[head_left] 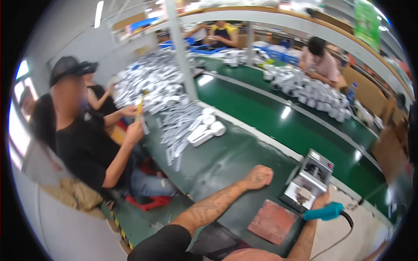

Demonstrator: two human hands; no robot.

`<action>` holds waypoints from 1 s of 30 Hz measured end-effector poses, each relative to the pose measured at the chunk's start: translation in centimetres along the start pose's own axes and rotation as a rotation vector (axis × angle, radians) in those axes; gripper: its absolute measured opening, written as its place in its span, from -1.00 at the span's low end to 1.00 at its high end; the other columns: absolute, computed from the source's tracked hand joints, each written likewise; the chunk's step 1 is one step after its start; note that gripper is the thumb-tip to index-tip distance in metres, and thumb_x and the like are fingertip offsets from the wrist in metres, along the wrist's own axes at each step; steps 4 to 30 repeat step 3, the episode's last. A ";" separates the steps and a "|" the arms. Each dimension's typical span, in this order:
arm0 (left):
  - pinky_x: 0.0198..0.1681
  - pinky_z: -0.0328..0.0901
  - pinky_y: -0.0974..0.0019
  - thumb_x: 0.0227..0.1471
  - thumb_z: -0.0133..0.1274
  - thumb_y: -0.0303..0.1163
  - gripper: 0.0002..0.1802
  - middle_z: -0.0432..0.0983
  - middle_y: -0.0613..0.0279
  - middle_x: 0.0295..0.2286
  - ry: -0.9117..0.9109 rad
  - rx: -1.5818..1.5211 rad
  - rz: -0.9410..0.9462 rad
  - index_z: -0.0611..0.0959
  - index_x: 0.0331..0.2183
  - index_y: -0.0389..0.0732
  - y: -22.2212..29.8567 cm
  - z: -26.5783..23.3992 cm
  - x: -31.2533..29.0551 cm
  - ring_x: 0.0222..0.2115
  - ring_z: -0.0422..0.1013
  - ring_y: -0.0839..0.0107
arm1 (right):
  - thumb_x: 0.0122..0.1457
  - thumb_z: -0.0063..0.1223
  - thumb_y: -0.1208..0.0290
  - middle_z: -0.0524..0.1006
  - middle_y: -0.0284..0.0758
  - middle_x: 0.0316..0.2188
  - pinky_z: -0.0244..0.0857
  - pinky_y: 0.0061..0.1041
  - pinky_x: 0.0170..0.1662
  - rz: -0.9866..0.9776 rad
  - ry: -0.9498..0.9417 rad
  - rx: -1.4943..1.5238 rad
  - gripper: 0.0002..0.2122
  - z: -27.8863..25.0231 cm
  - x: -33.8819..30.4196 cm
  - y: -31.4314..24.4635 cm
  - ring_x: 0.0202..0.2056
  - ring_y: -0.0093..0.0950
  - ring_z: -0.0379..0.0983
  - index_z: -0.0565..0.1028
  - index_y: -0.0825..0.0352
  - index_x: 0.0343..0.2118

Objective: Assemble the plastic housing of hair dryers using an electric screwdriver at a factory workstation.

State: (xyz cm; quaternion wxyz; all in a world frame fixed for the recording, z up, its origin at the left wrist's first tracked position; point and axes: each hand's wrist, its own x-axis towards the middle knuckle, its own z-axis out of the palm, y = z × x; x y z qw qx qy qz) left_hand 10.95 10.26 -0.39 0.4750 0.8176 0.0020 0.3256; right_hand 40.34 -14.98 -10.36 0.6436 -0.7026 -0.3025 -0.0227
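Note:
My left hand (260, 177) is closed in a fist above the dark green tabletop (209, 169), and nothing shows in it. My right hand (321, 200) is at the right side of a small silver machine (308, 180) with a red light and an open front; its fingers are mostly hidden. A teal-handled tool (324, 212) with a dark cable crosses in front of my right wrist. Just left of my right forearm lies a reddish-brown square plate (272, 222).
Grey strips (176, 130) and white rounded parts (207, 128) are piled on the table, left of a co-worker (93, 139) holding a yellow tool (140, 104). Beyond a pale ledge runs a green conveyor (248, 102). Another person (321, 63) sits behind white parts (313, 91).

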 end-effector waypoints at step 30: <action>-0.47 0.32 0.16 -0.09 -0.03 -0.43 -0.81 0.41 0.24 -0.68 0.025 0.097 0.010 0.46 -0.69 -0.13 -0.5 -0.6 -1.6 -0.60 0.41 0.26 | 0.29 -0.01 0.26 0.59 -0.19 -0.19 0.36 -0.32 -0.01 -0.051 -0.083 -0.054 -0.68 3.4 -0.2 -0.8 -0.11 -0.37 0.51 0.51 0.38 -0.04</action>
